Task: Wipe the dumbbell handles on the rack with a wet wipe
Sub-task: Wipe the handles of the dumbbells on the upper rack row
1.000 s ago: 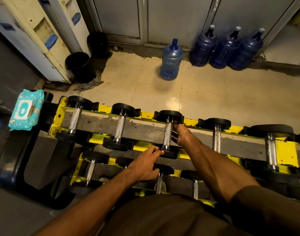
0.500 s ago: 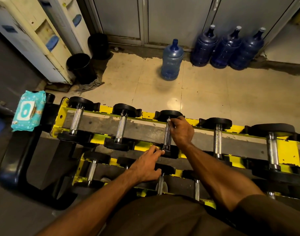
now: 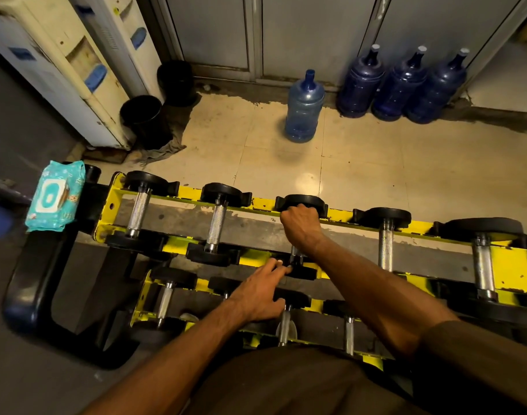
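The fingers (image 3: 298, 210) of my right hand (image 3: 299, 227) are clenched round the far part of a knurled silver steel handle (image 3: 295, 256), just below the far black round head (image 3: 301, 201) of the third dumbbell on the top shelf. Whether a wet wipe is folded inside this fist I cannot tell, because nothing of it shows. The fingertips (image 3: 279, 265) of my left hand (image 3: 260, 292) are straight and released. They only touch the near black head (image 3: 304, 272) of the same dumbbell, I think to hold it steady.

The relation that matters is this: the uncovered part of the steel handle lies on the near side of the right fist, between it and the left fingertips. The long axis of the dumbbell runs from the near rail of the yellow and black metal rack (image 3: 190, 191) to its far rail, so it points away from me. I judge that the next stroke must go along this axis toward me, and the right hand is the one placed for it.

Toward the right end of the rack the next bare handle (image 3: 385, 250) lies parallel, near the right hand. Two more handles (image 3: 216, 226) lie toward the left end. Beyond that end lies a turquoise soft packet of wipes (image 3: 54, 199), well apart from both hands.
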Action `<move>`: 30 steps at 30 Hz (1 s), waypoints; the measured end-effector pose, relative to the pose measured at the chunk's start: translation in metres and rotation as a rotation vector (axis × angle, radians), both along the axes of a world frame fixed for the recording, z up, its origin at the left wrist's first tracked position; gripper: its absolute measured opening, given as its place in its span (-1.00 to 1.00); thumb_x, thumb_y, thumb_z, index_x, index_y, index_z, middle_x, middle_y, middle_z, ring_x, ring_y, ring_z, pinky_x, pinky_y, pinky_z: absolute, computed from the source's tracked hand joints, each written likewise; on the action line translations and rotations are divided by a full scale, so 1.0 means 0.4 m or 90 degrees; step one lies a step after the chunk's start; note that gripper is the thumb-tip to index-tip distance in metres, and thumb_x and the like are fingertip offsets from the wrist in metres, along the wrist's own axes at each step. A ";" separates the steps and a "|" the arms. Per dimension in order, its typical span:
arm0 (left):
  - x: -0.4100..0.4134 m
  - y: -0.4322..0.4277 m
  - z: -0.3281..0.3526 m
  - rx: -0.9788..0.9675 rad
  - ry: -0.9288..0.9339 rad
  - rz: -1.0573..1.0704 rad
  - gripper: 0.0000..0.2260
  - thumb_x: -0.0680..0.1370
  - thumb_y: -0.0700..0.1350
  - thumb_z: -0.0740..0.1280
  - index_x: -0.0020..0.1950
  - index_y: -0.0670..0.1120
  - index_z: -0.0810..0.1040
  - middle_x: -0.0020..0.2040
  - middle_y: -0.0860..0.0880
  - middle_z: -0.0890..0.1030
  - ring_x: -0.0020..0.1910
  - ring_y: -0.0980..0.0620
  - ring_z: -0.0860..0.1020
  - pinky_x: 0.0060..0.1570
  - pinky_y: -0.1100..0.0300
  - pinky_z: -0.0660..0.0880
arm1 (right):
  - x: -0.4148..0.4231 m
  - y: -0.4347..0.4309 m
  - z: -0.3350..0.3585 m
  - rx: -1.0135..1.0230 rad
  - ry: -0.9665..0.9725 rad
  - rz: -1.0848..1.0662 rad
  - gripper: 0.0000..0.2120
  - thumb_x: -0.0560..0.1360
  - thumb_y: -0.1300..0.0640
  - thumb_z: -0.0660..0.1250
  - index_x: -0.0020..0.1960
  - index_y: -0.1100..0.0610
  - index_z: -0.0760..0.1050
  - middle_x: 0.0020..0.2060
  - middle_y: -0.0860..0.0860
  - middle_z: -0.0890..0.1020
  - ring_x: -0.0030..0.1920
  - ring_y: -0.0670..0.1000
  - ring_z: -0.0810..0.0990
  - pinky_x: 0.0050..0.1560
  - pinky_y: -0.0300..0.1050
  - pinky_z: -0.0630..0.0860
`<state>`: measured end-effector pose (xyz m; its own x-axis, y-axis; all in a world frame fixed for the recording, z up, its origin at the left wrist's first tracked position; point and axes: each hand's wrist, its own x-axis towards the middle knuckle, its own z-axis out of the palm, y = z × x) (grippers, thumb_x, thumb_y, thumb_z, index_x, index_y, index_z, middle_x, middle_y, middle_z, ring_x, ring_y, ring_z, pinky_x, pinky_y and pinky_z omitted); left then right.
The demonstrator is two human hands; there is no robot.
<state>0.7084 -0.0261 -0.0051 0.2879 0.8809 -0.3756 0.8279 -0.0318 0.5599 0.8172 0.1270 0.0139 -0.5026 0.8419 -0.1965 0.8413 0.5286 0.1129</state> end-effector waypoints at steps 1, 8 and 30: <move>-0.001 0.000 0.000 0.002 -0.003 -0.001 -0.31 0.52 -0.03 0.40 0.60 0.03 0.19 0.54 0.01 0.17 0.51 0.00 0.26 0.42 -0.01 0.41 | 0.017 -0.002 -0.007 0.018 0.041 -0.002 -0.80 0.53 0.21 0.35 0.15 0.14 0.59 0.02 0.08 0.65 0.05 0.12 0.56 -0.02 0.00 0.46; -0.005 0.012 0.000 0.036 -0.026 -0.005 -0.37 0.51 -0.05 0.40 0.55 0.01 0.27 0.42 0.05 0.26 0.40 0.07 0.34 0.36 0.11 0.44 | 0.178 -0.048 -0.117 -0.223 0.689 -0.544 -0.95 0.52 0.19 0.43 -0.03 0.10 0.62 -0.12 -0.01 0.66 -0.12 -0.01 0.65 -0.24 -0.24 0.50; -0.011 0.020 0.010 0.056 -0.012 -0.044 -0.37 0.51 -0.05 0.38 0.55 -0.03 0.26 0.40 0.03 0.27 0.37 0.07 0.34 0.34 0.14 0.45 | 0.153 0.068 -0.121 -0.580 0.961 -0.820 -0.77 0.55 0.42 0.12 0.04 0.30 0.54 -0.25 0.12 0.49 -0.27 0.03 0.48 -0.16 -0.05 0.57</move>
<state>0.7039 -0.0180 -0.0012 0.3550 0.8882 -0.2915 0.8112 -0.1378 0.5683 0.8784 0.1542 -0.0346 -0.0119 0.6799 -0.7332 -0.1298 -0.7281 -0.6731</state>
